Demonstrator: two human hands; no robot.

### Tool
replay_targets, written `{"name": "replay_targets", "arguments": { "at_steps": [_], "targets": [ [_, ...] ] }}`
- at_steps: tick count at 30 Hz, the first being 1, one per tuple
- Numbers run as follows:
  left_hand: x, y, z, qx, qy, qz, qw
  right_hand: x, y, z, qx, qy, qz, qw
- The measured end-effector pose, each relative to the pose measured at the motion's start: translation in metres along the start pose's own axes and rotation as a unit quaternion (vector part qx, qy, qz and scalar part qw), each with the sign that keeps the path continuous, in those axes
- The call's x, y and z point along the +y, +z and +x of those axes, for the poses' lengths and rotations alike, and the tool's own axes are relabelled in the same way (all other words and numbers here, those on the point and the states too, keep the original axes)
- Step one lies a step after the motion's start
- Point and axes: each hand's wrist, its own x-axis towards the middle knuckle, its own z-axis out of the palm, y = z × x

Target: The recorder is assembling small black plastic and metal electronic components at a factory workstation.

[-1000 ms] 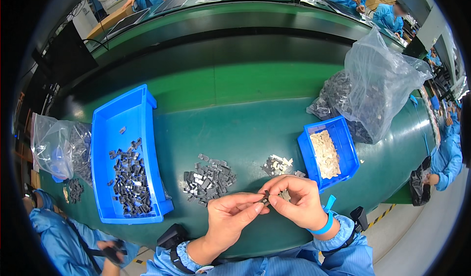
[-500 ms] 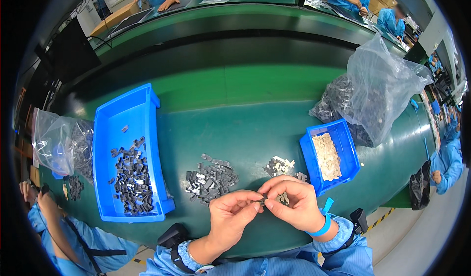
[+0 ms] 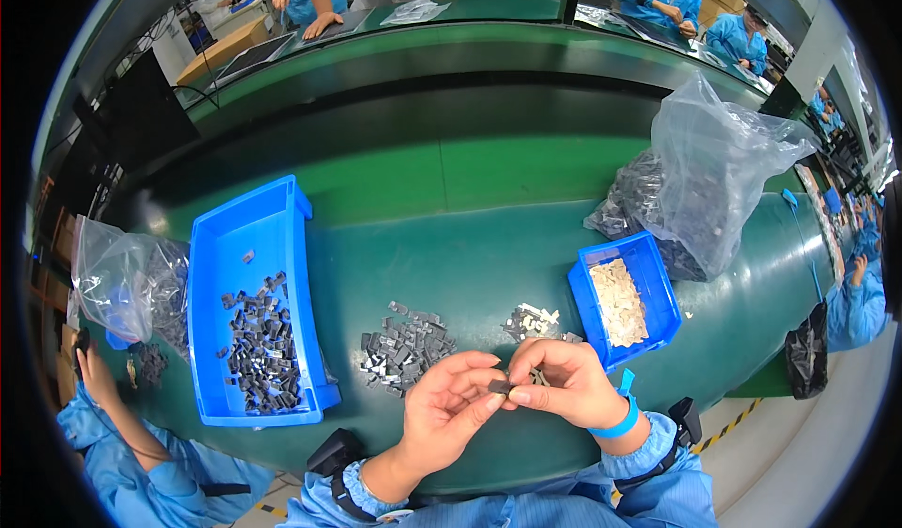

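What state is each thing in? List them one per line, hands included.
Right hand: pinching a small dark part
Left hand: at that part, grip unclear
Large blue bin: open, holding dark pieces
Small blue bin: open, holding cream pieces
Grey pile, mixed pile: loose
Right clear bag, left clear bag: part-filled
Wristband: looped around right wrist

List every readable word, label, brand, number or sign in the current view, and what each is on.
None can be read.
Held part: too small to show any lettering.
Large bin, small bin, wristband: no lettering visible.
Right bag, left bag: no legible print.
Far bench: too small and blurred.
Floor tape: stripes only.
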Motion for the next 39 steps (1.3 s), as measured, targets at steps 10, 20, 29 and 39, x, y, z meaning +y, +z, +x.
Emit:
{"name": "replay_targets", "arguments": {
  "at_steps": [10,20,29,39],
  "targets": [
    [0.012,0.005,0.001,-0.061,0.047,0.262,0.962,0.001,0.000,-0.001,-0.032,0.075,-0.018,0.997],
    [0.004,-0.004,-0.004,0.006,-0.017,0.024,1.000,-0.004,0.010,0.003,0.016,0.099,0.126,0.987],
    [0.003,-0.004,-0.007,-0.008,-0.195,-0.281,0.940,0.017,0.009,0.003,0.074,-0.242,-0.226,0.941],
    [0.074,-0.040,-0.035,0.203,0.220,0.361,0.883,-0.001,-0.009,0.009,0.036,-0.226,-0.439,0.869]
  ]
}}
